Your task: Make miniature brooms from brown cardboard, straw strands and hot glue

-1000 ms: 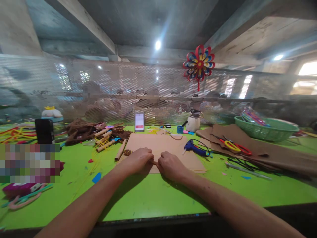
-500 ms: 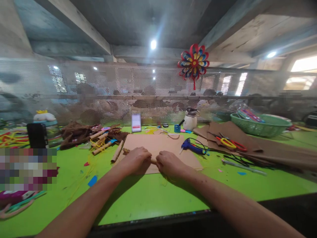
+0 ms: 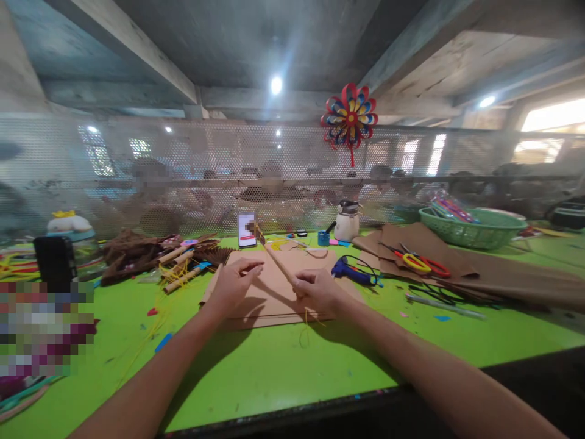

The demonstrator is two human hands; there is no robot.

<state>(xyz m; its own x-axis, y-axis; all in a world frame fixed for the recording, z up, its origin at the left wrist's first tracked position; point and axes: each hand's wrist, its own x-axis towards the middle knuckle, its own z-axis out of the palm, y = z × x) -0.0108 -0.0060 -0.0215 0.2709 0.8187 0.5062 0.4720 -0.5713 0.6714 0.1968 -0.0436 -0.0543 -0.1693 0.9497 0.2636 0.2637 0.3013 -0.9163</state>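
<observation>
My right hand (image 3: pixel 317 289) pinches the lower end of a thin rolled brown paper tube (image 3: pixel 280 262). The tube tilts up and to the left, and its darker far end overlaps the phone behind it. My left hand (image 3: pixel 234 283) is off the tube, fingers apart and curved, above the left side of stacked brown paper sheets (image 3: pixel 274 308). Thin yellow string (image 3: pixel 304 332) dangles below my right hand over the sheets' front edge.
Left of the sheets lie several brown paper rolls (image 3: pixel 180 279) tangled with yellow string. A blue glue gun (image 3: pixel 351 270) rests to the right, with scissors (image 3: pixel 418 263) on brown paper beyond. A phone (image 3: pixel 247 235), a jug (image 3: pixel 347 222) and a green basket (image 3: pixel 475 230) stand farther back.
Both hands were together on the tube, low over the sheets. My left hand has let go and moved left; my right hand has raised the tube's far end. The view has shifted slightly.
</observation>
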